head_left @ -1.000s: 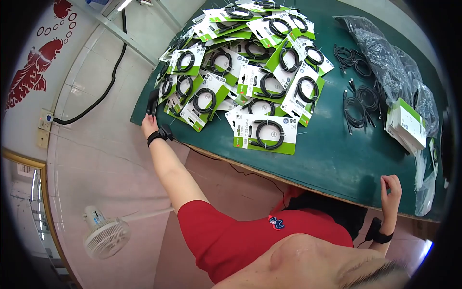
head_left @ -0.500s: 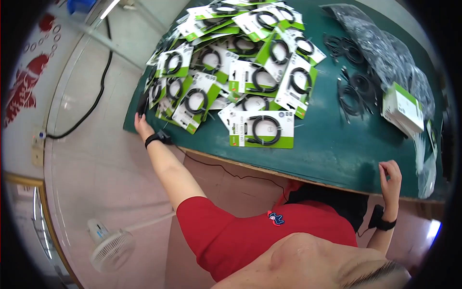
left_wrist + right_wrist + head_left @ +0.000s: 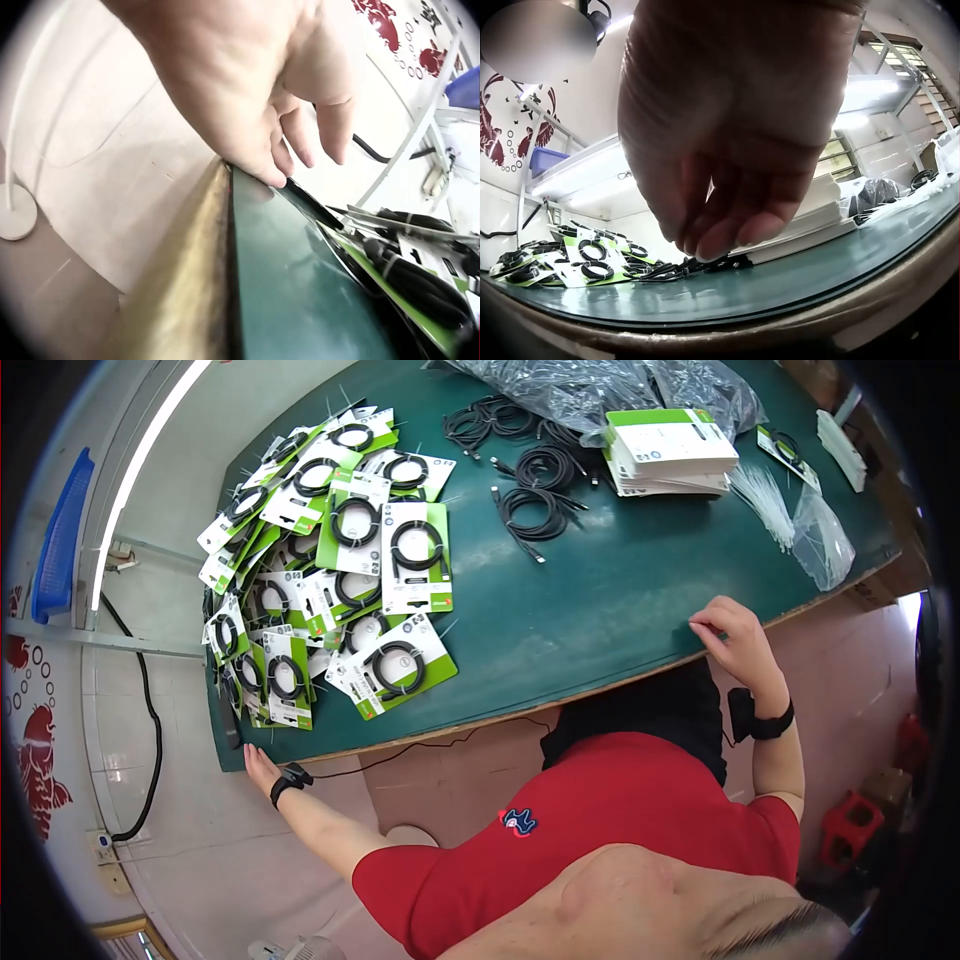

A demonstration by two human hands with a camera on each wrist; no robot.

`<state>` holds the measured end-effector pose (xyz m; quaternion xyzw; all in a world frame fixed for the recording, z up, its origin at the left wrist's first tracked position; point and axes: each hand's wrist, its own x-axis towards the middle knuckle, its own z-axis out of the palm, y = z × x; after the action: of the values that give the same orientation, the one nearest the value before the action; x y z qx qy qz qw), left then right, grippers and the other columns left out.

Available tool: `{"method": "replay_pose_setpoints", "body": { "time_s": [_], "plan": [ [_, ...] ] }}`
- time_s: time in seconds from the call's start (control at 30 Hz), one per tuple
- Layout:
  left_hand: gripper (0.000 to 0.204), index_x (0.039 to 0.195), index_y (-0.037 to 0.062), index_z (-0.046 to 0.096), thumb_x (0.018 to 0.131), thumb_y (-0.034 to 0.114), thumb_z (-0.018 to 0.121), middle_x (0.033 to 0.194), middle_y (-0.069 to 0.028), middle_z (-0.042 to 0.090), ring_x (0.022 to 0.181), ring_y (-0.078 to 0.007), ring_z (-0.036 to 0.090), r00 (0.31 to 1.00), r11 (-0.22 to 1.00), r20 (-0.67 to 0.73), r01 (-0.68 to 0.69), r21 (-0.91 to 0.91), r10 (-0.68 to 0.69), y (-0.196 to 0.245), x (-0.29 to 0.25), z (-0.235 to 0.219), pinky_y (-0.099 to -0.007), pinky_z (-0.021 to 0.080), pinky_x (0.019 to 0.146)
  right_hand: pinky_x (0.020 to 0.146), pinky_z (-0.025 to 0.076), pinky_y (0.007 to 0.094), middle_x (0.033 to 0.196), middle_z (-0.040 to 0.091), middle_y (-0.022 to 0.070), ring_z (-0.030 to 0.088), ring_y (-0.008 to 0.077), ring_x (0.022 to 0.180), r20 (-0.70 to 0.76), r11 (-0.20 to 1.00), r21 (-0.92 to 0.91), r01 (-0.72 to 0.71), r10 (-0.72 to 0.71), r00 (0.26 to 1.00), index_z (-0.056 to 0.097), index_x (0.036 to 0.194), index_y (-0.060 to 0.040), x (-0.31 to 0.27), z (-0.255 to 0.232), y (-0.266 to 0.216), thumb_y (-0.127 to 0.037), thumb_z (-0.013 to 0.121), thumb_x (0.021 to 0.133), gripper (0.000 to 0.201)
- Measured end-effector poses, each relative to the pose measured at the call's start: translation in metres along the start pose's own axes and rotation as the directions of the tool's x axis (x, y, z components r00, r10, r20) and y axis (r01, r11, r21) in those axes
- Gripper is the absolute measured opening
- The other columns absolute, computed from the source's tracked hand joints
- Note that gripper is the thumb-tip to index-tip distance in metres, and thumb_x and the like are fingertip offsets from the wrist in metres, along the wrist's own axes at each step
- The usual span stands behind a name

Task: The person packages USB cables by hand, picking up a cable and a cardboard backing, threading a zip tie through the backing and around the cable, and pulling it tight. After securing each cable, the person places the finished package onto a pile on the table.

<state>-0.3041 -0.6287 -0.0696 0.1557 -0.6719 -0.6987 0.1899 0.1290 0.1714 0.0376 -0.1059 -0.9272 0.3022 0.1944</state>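
Note:
My left hand (image 3: 262, 770) is at the table's left front corner, fingers loosely bent. In the left wrist view its thumb tip lies right at the table edge, beside the end of a dark flat object (image 3: 315, 204). This object lies along the left edge, next to a heap of carded black USB cables (image 3: 397, 667) on white and green cards. Over the front edge, my right hand (image 3: 738, 628) hovers with fingers loosely curled and nothing between them. Loose coiled black cables (image 3: 535, 510) lie further back on the green table (image 3: 560, 620).
A stack of white and green cards (image 3: 670, 455) stands at the back, before grey plastic bags (image 3: 580, 390). White cable ties (image 3: 762, 505) and a clear bag (image 3: 825, 545) lie to the right, with another carded cable (image 3: 790, 455). A thin black cord (image 3: 470, 732) runs below the front edge.
The head view has swung right, bringing the cable ties and the table's right end into view. My left hand has drawn back slightly from the dark flat object. The right hand keeps its loose curl.

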Motion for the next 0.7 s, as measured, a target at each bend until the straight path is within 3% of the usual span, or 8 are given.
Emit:
{"method": "replay_pose_setpoints", "body": {
  "time_s": [0.17,0.2,0.27,0.3,0.37,0.43,0.57,0.7],
  "plan": [
    [0.048,0.140,0.0054,0.054,0.095,0.014,0.067,0.137,-0.0105,0.057,0.128,-0.0227,0.052,0.979,0.909,-0.163,0.180,0.376,-0.126,0.060,-0.079,0.091,-0.0346,0.045,0.101,0.063,0.047,0.0360,0.079,0.060,0.0100,0.060,0.0270,0.071,0.080,0.996,0.091,0.014,-0.022,0.997,0.067,0.087,-0.0010,0.000,-0.020,0.012,-0.004,0.070,0.084,0.005],
    [0.043,0.136,0.0054,0.058,0.095,0.014,0.066,0.133,-0.0107,0.060,0.125,-0.0238,0.054,0.996,0.909,0.019,-0.092,0.406,0.092,0.063,-0.087,0.110,-0.0361,0.045,0.101,0.063,0.047,0.0360,0.079,0.060,0.0100,0.060,0.0270,0.071,0.089,0.995,0.095,0.019,-0.027,0.996,0.067,0.087,-0.0010,0.001,-0.024,0.014,-0.004,0.070,0.084,0.005],
    [0.035,0.129,0.0056,0.063,0.095,0.013,0.065,0.128,-0.0125,0.064,0.120,-0.0266,0.058,0.806,0.601,0.333,-0.588,0.542,0.489,0.091,-0.136,0.171,-0.0386,0.046,0.100,0.061,0.047,0.0345,0.079,0.061,0.0099,0.060,0.0254,0.071,0.106,0.988,0.141,0.067,-0.083,0.991,0.067,0.088,0.0000,0.004,-0.030,0.017,-0.002,0.070,0.084,0.005],
    [0.033,0.126,0.0058,0.065,0.094,0.011,0.064,0.127,-0.0142,0.064,0.117,-0.0284,0.059,0.634,0.268,0.495,-0.736,0.621,0.594,0.123,-0.196,0.221,-0.0395,0.046,0.100,0.060,0.047,0.0338,0.079,0.062,0.0098,0.061,0.0246,0.070,0.113,0.982,0.165,0.092,-0.111,0.987,0.067,0.088,0.0004,0.004,-0.033,0.020,-0.001,0.070,0.084,0.005],
    [0.029,0.121,0.0038,0.066,0.093,0.010,0.065,0.123,-0.0152,0.066,0.115,-0.0315,0.060,0.394,0.063,0.643,-0.878,0.474,0.657,0.153,-0.274,0.294,-0.0406,0.046,0.100,0.060,0.047,0.0337,0.079,0.062,0.0098,0.060,0.0246,0.070,0.119,0.976,0.191,0.107,-0.131,0.984,0.067,0.088,0.0005,0.002,-0.035,0.024,-0.001,0.071,0.084,0.005],
    [0.027,0.119,0.0046,0.067,0.092,0.010,0.066,0.124,-0.0143,0.066,0.114,-0.0306,0.061,0.315,0.288,0.790,-0.940,0.184,0.526,0.158,-0.325,0.353,-0.0402,0.047,0.098,0.061,0.047,0.0336,0.079,0.062,0.0099,0.060,0.0245,0.070,0.113,0.965,0.225,0.134,-0.162,0.980,0.067,0.088,0.0005,0.000,-0.039,0.032,0.000,0.071,0.084,0.006],
    [0.032,0.121,0.0058,0.066,0.089,0.004,0.064,0.125,-0.0143,0.064,0.115,-0.0360,0.060,0.062,0.374,0.985,-0.927,-0.003,0.160,0.130,-0.392,0.447,-0.0410,0.046,0.102,0.063,0.047,0.0365,0.078,0.061,0.0102,0.060,0.0265,0.070,0.088,0.965,0.243,0.099,-0.124,0.988,0.068,0.088,-0.0008,-0.013,-0.046,0.049,-0.003,0.071,0.083,0.006],
    [0.032,0.118,0.0045,0.066,0.086,0.003,0.064,0.124,-0.0135,0.064,0.114,-0.0361,0.060,-0.037,0.303,0.987,-0.949,-0.084,0.157,0.081,-0.402,0.502,-0.0411,0.048,0.100,0.061,0.047,0.0354,0.078,0.061,0.0098,0.060,0.0254,0.070,0.056,0.969,0.245,0.042,-0.058,0.997,0.068,0.088,-0.0002,-0.028,-0.056,0.071,-0.002,0.071,0.083,0.006]
  ]
}}
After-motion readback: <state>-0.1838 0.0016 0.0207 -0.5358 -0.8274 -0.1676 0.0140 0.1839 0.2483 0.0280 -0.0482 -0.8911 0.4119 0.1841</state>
